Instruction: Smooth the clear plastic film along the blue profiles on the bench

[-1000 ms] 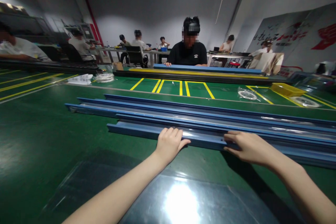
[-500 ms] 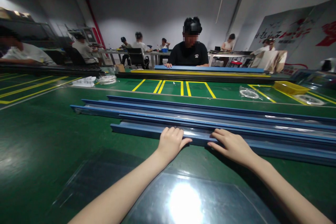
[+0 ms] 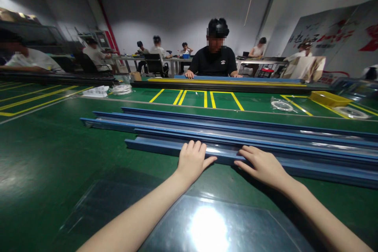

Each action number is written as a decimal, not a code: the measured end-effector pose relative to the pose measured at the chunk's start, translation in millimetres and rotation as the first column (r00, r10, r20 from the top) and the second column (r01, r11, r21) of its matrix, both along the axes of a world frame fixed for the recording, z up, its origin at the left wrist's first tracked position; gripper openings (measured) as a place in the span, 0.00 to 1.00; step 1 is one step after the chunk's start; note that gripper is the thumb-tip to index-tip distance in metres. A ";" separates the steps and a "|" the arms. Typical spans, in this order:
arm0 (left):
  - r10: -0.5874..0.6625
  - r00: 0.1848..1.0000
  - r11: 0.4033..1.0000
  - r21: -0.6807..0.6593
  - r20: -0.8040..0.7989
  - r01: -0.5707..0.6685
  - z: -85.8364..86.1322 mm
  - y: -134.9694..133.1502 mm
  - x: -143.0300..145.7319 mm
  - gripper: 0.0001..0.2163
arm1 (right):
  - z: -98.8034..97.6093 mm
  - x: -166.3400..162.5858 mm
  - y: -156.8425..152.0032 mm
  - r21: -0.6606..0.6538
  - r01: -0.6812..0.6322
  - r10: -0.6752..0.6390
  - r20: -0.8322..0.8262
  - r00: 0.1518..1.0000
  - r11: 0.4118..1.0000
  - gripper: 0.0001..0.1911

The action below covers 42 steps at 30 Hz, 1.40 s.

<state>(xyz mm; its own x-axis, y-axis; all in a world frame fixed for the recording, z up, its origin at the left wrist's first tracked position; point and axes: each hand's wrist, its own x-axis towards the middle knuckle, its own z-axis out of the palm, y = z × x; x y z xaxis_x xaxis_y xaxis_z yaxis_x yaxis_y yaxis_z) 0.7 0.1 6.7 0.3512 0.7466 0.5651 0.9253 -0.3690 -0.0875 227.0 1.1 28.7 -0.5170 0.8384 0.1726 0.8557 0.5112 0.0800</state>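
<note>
Nearest me on the green table (image 3: 97,161) lies a long blue channel profile (image 3: 159,146). Over its near edge my left hand (image 3: 192,159) is closed, fingers on top and thumb stretched along the front side. A short way to the right, my right hand (image 3: 261,162) grips the same profile, fingertips over the edge and thumb on the near face. Just beyond, several more long blue profiles (image 3: 109,123) lie side by side, running out of view on the right. My fingertips are partly hidden inside the channel.
Clear plastic sheets (image 3: 165,220) lie under my forearms. Further off are coiled white cable (image 3: 282,105), a yellow tray (image 3: 329,98), a white packet (image 3: 96,91) and black and yellow profiles (image 3: 224,83). Across the table sits a person in black (image 3: 211,61); other people sit behind.
My hands stay in place on the blue profile. Across the table, the person's blue profile has come down lower behind the yellow one, and that person's hands have shifted slightly.
</note>
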 end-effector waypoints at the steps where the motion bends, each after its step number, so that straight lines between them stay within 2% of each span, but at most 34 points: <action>1: -0.004 1.000 1.000 -0.001 0.001 0.004 -1.0 0.5 -0.2 0.19 | -0.1 -0.1 -0.1 0.007 -0.001 0.001 0.001 1.000 1.000 0.18; 15: -0.012 1.000 0.998 -0.065 -0.005 0.011 1.0 -0.2 0.3 0.18 | 1.7 -2.0 -2.0 -0.002 0.017 -0.017 -0.002 1.000 1.000 0.19; 42: -0.036 0.999 0.997 -0.069 0.007 0.036 1.5 -0.1 -0.7 0.17 | 2.4 -3.3 -2.5 -0.014 0.029 -0.029 -0.004 1.000 0.999 0.19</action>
